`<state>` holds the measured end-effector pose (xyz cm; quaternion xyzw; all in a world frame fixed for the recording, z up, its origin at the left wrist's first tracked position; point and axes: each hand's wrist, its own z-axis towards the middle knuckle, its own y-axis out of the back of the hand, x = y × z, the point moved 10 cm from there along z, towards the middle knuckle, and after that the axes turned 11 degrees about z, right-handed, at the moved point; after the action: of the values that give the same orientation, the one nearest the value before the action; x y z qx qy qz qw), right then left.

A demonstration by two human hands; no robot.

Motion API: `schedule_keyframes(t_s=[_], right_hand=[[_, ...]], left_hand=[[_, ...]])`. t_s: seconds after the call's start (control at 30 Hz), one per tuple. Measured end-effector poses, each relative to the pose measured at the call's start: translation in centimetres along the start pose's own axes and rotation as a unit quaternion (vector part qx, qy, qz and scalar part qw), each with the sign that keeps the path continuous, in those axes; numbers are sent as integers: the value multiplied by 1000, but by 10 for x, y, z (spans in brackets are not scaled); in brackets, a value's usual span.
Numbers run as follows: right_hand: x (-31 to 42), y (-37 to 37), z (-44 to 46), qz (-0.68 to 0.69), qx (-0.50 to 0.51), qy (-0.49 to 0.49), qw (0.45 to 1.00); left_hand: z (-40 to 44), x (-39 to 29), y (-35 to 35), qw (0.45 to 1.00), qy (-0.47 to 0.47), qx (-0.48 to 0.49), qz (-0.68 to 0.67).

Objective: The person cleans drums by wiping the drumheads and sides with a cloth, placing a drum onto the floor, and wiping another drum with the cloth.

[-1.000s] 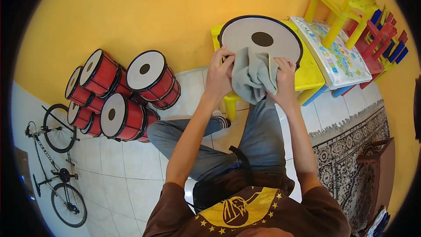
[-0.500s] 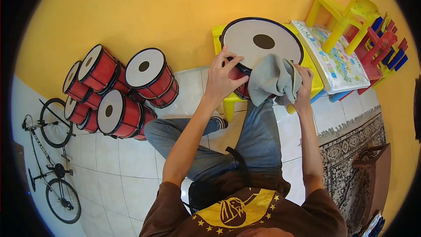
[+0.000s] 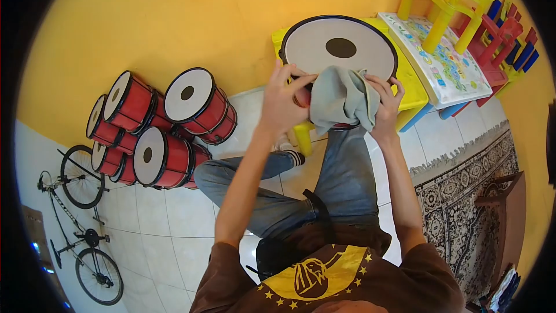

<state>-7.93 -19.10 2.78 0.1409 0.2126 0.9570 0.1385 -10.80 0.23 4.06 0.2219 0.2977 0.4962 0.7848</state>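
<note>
Cloth [image 3: 343, 98] shifted left, right hand [image 3: 386, 105] holding it, left hand [image 3: 282, 99] hold unclear, drum [image 3: 339, 52] upright, facing up

Pale grey-green cloth [image 3: 343, 101], white drumhead [image 3: 313, 46] with dark spot [image 3: 340, 47]

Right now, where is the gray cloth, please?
In the head view, the gray cloth is right of centre, between left hand and right hand, by the drum on the yellow table.

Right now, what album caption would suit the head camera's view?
Right hand holding a grey cloth at the near edge of a drum on a yellow table, red drums nearby.
</note>
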Motion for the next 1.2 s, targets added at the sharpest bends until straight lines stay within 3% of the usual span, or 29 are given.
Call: schedule_keyframes(t_s=[0.07, 0.17, 0.37, 0.67, 0.9, 1.2], right_hand=[[-6, 3, 1, 6, 15, 1, 1000], [-19, 2, 0, 26, 32, -8, 999], [-39, 8, -2, 83, 56, -46, 994], [25, -23, 24, -40, 89, -31, 995], [11, -33, 25, -55, 69, -6, 996], [-17, 0, 20, -19, 130, 37, 991]], left_hand=[[10, 13, 6, 997, -42, 57, -7], [17, 40, 8, 997, -67, 42, 20], [33, 55, -13, 987, -43, 80, -132], [15, 17, 4, 988, -101, -61, 101], [14, -10, 0, 988, -42, -120, 84], [16, -5, -4, 996, -29, -72, 44]])
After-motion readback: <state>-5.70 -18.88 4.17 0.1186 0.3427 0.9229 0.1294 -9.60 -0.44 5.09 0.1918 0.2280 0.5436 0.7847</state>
